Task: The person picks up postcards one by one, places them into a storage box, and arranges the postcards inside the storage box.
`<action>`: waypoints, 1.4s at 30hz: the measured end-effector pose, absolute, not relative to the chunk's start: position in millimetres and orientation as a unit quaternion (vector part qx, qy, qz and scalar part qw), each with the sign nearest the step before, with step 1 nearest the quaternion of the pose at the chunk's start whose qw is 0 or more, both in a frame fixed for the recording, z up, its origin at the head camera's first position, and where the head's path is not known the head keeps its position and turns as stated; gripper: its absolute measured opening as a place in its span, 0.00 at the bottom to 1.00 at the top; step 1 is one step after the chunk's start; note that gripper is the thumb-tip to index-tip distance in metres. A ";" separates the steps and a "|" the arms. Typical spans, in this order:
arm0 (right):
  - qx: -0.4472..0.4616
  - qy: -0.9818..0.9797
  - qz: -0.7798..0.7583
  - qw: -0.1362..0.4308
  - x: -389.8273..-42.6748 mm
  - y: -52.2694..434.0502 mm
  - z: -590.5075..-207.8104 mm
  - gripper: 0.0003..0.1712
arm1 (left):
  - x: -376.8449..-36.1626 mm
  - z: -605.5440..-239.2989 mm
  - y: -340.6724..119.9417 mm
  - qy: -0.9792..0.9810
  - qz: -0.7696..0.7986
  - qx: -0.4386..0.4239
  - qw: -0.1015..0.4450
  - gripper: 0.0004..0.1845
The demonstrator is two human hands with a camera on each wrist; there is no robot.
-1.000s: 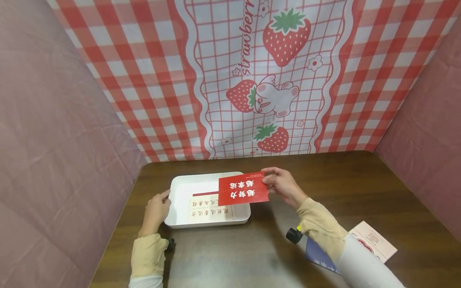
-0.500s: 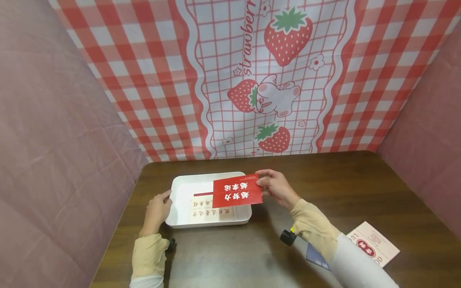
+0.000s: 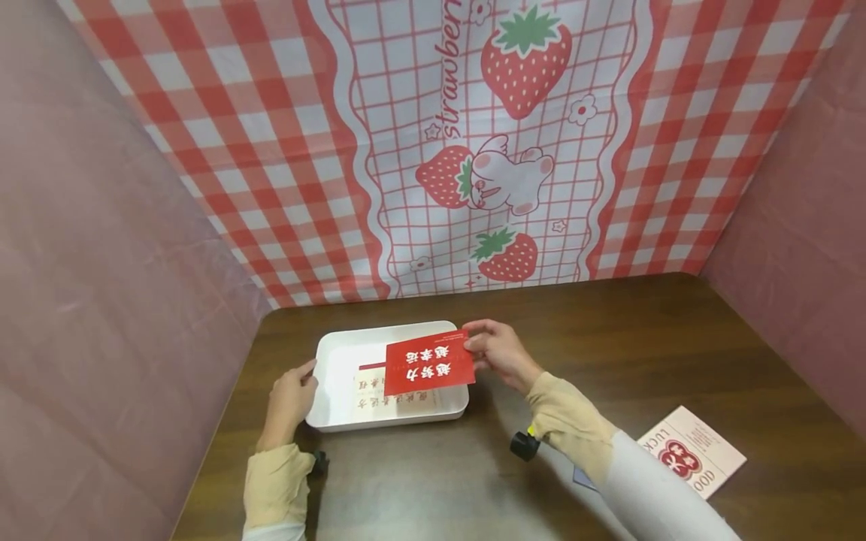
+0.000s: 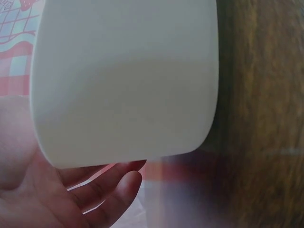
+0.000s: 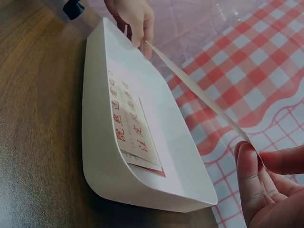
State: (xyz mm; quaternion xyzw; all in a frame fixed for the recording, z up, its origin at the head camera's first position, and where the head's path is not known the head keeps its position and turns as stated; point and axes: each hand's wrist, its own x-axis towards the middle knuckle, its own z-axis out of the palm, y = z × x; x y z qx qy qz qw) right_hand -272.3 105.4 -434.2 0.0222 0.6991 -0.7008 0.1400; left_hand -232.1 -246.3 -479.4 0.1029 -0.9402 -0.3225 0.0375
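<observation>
My right hand [image 3: 497,352] pinches the right edge of a red card [image 3: 428,369] with white characters and holds it flat just above a white tray [image 3: 341,353]. In the right wrist view the red card [image 5: 199,92] appears edge-on over the tray [image 5: 102,156], pinched between thumb and fingers [image 5: 254,183]. A cream card [image 3: 399,402] with red characters lies in the tray, also visible as the cream card [image 5: 135,133]. My left hand [image 3: 289,397] rests with straight fingers against the tray's left wall; the left wrist view shows that wall [image 4: 123,80] and my fingers [image 4: 111,192].
The tray stands on a dark wooden table [image 3: 629,353]. A pink card [image 3: 690,451] lies at the front right, with a dark blue one partly hidden under my right sleeve. A strawberry-print cloth [image 3: 473,135] and pink walls close in the table on three sides.
My right hand has carried the red card leftward and lower, so more of it now lies over the tray. The left hand has stayed at the tray's left wall.
</observation>
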 end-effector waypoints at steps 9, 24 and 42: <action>0.023 0.703 -0.698 0.138 -272.2 94.5 -442.7 0.24 | -232.9 -477.7 -245.6 -0.940 -0.322 0.106 0.035 0.25; 0.010 0.722 -0.676 0.146 -267.6 67.7 -459.7 0.21 | -232.4 -480.8 -248.1 -0.943 -0.317 0.096 0.045 0.24; -0.035 0.815 -0.549 0.180 -257.3 64.7 -462.9 0.26 | -230.2 -478.2 -245.9 -0.941 -0.320 0.099 0.043 0.24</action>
